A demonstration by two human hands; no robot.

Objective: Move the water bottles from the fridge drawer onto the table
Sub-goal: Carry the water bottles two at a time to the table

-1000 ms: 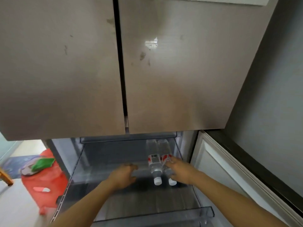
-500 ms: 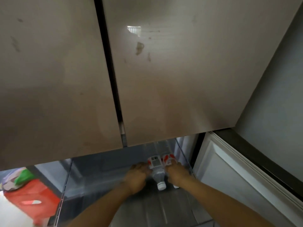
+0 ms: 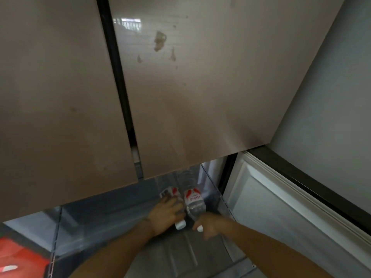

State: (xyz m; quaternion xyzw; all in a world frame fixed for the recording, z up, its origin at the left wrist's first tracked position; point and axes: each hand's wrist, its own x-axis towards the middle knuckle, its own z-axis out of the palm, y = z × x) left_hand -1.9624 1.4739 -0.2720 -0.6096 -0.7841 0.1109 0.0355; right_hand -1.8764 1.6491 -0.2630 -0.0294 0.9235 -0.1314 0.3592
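Observation:
Two clear water bottles with red-and-white labels and white caps lie side by side in the open fridge drawer (image 3: 112, 229), caps toward me. My left hand (image 3: 165, 214) is wrapped over the left bottle (image 3: 172, 192), covering most of its body; its cap shows below my fingers. My right hand (image 3: 209, 224) holds the right bottle (image 3: 193, 198) at its neck, with the cap against my fingers. The far ends of both bottles are hidden under the upper doors.
The two closed upper fridge doors (image 3: 180, 87) hang low over the drawer. The open lower door (image 3: 281, 207) stands close on the right, beside a grey wall (image 3: 331, 87). A red plastic stool (image 3: 22, 255) sits at the lower left.
My left hand moved right from the drawer floor onto the left bottle. My right hand slid back from the right bottle's label to its neck. The view tilted upward.

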